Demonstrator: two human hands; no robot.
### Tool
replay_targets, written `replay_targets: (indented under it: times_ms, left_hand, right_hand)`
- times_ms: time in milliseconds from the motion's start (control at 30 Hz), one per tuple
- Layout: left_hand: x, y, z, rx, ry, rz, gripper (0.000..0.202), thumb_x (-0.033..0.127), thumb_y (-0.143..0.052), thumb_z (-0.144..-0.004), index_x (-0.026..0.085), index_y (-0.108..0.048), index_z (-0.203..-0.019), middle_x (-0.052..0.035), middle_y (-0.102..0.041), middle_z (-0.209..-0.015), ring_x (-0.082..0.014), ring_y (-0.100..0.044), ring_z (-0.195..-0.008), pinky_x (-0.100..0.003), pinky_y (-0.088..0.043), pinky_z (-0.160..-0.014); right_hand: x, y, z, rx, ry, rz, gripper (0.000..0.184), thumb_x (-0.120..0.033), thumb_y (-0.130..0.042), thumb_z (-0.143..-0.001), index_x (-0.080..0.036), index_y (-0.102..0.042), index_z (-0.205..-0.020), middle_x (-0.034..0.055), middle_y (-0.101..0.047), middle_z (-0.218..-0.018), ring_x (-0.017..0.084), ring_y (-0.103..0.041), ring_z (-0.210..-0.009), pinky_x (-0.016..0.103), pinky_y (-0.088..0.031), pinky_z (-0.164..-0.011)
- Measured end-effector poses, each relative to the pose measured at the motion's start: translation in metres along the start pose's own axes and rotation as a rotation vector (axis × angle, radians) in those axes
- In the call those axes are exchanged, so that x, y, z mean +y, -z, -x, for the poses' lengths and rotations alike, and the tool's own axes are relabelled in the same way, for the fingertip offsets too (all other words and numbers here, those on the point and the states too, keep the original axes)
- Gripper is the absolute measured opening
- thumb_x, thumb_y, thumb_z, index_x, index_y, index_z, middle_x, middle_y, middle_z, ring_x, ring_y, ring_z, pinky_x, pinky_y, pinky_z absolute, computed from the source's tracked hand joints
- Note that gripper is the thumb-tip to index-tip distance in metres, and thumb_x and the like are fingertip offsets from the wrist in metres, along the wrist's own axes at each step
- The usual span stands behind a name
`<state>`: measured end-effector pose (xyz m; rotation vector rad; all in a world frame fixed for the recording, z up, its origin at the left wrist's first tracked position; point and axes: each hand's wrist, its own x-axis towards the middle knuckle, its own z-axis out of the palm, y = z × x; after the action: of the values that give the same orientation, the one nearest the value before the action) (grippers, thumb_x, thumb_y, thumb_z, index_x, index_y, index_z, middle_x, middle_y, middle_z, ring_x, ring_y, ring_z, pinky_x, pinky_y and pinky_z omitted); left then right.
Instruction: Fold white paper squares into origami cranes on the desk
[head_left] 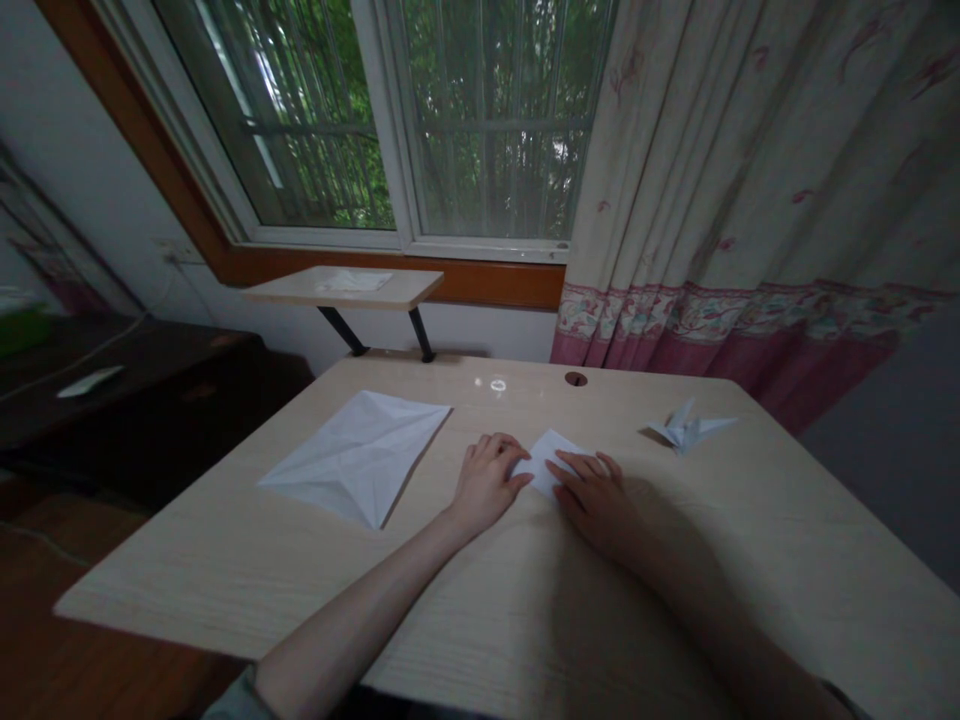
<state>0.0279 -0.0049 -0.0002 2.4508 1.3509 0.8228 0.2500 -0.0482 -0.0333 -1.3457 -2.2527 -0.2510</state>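
Observation:
A small folded white paper (549, 446) lies on the table between my two hands. At its left corner, my left hand (489, 478) has thumb and index finger closed around the edge, with the other fingers curled beside them. My right hand (596, 492) rests on the paper's right side, its fingers stretched out and spread over the surface. My fingers cover both side corners of the paper. Left of my hands lies a larger creased white sheet (352, 455), opened out. A folded paper crane (682, 432) stands to the right, apart from my right hand.
The light wooden table (465, 600) has a round cable hole (576, 379) near its back edge. A small raised shelf (292, 284) at the back left bears crumpled white paper (356, 281). Behind are a window (480, 130) and a patterned curtain (697, 200); a dark cabinet (150, 370) stands left.

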Motion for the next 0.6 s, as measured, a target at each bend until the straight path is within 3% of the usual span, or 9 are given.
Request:
replay_targets:
  times_ms: [267, 467, 600]
  left_hand:
    - [0.000, 0.001, 0.000, 0.064, 0.002, -0.061, 0.020, 0.025, -0.074, -0.086, 0.026, -0.070, -0.106, -0.0057, -0.064, -0.114, -0.0264, -0.055, -0.108, -0.041, -0.042, -0.089]
    - [-0.001, 0.003, -0.002, 0.076, 0.020, -0.066, 0.020, 0.025, -0.077, -0.084, 0.025, -0.071, -0.103, -0.0044, -0.066, -0.112, -0.0258, -0.056, -0.106, -0.041, -0.042, -0.088]
    - [-0.001, 0.002, -0.002, 0.083, 0.033, -0.079, 0.017, 0.025, -0.075, -0.085, 0.024, -0.071, -0.102, -0.0047, -0.066, -0.110, -0.0258, -0.057, -0.104, -0.041, -0.042, -0.087]
  right_hand:
    - [-0.002, 0.009, -0.003, -0.035, 0.009, -0.028, 0.032, -0.019, -0.046, -0.097, -0.028, -0.066, -0.121, 0.0084, -0.069, -0.121, 0.027, -0.060, -0.115, 0.060, -0.033, -0.109]
    - [-0.003, 0.016, -0.005, -0.089, 0.060, -0.086, 0.031, -0.021, -0.047, -0.098, -0.028, -0.071, -0.117, 0.0065, -0.066, -0.132, 0.025, -0.056, -0.126, 0.060, -0.032, -0.113]
    - [-0.003, 0.023, -0.008, -0.184, 0.135, -0.137, 0.032, -0.025, -0.046, -0.100, -0.023, -0.070, -0.121, 0.0068, -0.061, -0.139, 0.024, -0.049, -0.136, 0.053, -0.038, -0.114]
